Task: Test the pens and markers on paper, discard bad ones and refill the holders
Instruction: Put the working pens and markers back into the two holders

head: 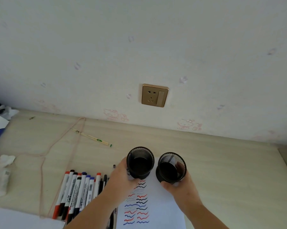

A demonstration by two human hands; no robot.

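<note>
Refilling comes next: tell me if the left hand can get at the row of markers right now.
Probably not yet: the left hand grips a mesh holder. The markers lie uncovered just beside it, so setting the holder down should free it.

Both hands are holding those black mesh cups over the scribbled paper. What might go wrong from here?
1. The left hand and right hand each grip a mesh cup that looks tilted; set down carelessly, one may tip.
2. The markers lie close beside the left arm, so a sweep might scatter them.
3. Cups dragged over the paper might crease it.
</note>
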